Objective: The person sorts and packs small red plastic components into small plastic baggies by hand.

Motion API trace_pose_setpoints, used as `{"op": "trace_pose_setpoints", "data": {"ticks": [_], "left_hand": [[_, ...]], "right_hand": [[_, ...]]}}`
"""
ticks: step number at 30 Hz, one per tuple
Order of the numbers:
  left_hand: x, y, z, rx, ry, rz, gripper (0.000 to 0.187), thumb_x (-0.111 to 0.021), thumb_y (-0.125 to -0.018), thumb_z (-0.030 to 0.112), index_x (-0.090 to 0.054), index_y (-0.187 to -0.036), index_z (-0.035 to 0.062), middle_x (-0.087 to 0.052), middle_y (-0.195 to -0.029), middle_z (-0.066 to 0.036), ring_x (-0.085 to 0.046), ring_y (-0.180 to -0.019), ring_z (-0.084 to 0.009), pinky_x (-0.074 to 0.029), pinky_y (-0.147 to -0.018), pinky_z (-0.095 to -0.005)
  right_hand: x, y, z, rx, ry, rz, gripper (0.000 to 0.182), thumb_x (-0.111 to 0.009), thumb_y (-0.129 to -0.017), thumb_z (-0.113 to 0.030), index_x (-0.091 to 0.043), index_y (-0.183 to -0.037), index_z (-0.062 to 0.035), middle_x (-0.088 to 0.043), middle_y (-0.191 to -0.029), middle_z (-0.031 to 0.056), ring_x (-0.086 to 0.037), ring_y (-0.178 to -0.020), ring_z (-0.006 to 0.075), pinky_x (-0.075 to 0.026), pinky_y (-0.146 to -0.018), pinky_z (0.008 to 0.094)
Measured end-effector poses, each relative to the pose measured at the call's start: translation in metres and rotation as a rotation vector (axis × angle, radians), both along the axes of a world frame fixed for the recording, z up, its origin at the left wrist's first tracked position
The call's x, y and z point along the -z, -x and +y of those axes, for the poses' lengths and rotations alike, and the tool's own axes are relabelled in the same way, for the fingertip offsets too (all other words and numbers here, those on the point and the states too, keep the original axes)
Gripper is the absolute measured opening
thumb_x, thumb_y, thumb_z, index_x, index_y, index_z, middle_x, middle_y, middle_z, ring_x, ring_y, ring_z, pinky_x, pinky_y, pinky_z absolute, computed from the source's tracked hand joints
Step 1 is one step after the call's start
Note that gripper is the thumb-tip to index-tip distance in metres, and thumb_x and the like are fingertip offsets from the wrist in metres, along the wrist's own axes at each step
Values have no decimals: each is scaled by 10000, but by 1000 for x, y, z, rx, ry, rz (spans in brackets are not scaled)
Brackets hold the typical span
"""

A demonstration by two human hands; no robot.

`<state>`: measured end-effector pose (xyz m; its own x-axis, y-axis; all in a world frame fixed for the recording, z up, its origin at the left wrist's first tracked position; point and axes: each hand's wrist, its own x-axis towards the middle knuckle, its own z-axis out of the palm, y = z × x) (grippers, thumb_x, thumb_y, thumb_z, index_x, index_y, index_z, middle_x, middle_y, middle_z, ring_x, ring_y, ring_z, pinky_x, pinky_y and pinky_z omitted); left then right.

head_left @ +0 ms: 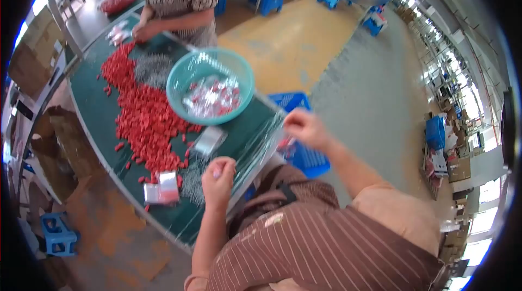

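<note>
My left hand (218,179) is closed, fingers curled together, above the table's near edge; whatever it holds is hidden. Off the table edge, above a blue plastic basket (310,158), my right hand (305,128) has its fingers curled in, and I cannot make out anything in them. Beside my left hand are a pile of small grey metal pieces like screws (192,183) and a stack of clear plastic bags (210,140). More small bags (162,189) lie farther left. A long heap of small red plastic pieces (149,120) covers the table's middle.
A teal basin (179,103) with filled clear bags (213,95) stands on the green table (89,101). Across from me a co-worker (187,5) handles things near another grey pile (153,70). Blue stools (58,234) stand on the floor.
</note>
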<state>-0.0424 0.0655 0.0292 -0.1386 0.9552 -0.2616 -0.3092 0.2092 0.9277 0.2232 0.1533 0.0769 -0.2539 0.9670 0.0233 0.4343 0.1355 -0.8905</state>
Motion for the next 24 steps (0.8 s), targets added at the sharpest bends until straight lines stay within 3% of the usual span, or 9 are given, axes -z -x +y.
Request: {"op": "trace_pose_setpoints", "data": {"ticks": [2,3,5,11,15,17,19,23,24], "left_hand": [[0,31,-10,-37,11,-79,75,-567,-900,60,-593,-965,35,-579,-725,7,-413,-491,-20,-313,-423,-177],[-3,47,-17,-25,18,-220,119,-525,-902,28,-536,-1019,49,-603,-842,-41,-410,-503,-32,-321,-407,-188],[-10,71,-34,-73,54,-400,138,-505,-893,4,-503,-1018,62,-593,-975,-97,-441,-554,-57,-333,-401,-197],[-37,110,-90,-19,221,-283,112,-486,-879,-20,-531,-940,62,-556,-1071,-132,-538,-667,-119,-404,-415,-221],[-48,136,-125,157,286,-251,120,-556,-918,52,-593,-1027,20,-592,-905,-68,-545,-673,-101,-431,-430,-214],[-55,138,-137,219,285,-194,196,-580,-930,99,-590,-1097,-3,-577,-786,-36,-520,-600,-84,-388,-411,-196],[-62,143,-144,327,299,-166,207,-579,-932,103,-587,-1106,-9,-573,-773,-30,-505,-562,-80,-357,-397,-189],[-63,137,-159,346,172,-202,172,-606,-916,100,-556,-1071,43,-546,-729,4,-449,-506,-49,-286,-395,-170],[-59,138,-162,351,134,-199,85,-619,-910,104,-557,-949,62,-540,-696,4,-428,-486,-46,-278,-398,-171]], "right_hand": [[-10,-24,5,171,57,-101,39,-614,-837,-24,-626,-873,-36,-609,-834,12,-583,-762,86,-485,-672,248],[11,-48,11,260,101,-81,93,-552,-849,-32,-621,-903,-2,-643,-863,82,-676,-715,192,-540,-644,324],[16,-65,5,305,-201,-774,138,-575,-825,-73,-634,-933,-10,-654,-906,134,-664,-797,248,-528,-714,359],[-21,30,-52,288,-231,-353,188,-594,-812,-113,-656,-962,-17,-654,-923,157,-644,-836,278,-509,-744,365],[-20,106,-131,217,32,-118,175,-598,-835,-121,-663,-950,-6,-670,-913,139,-646,-815,225,-502,-749,330],[-23,147,-173,67,155,104,171,-609,-840,-131,-659,-951,-10,-666,-908,116,-637,-824,202,-498,-747,321],[-9,183,-204,-16,-10,161,189,-624,-842,-143,-646,-978,-14,-649,-919,103,-618,-829,186,-492,-746,314],[-23,225,-246,-19,131,320,270,-648,-835,-123,-600,-1069,3,-629,-955,105,-603,-828,166,-487,-745,295],[-21,229,-251,-21,127,322,268,-646,-845,-109,-594,-1083,3,-628,-963,90,-601,-827,141,-488,-737,279]]}}
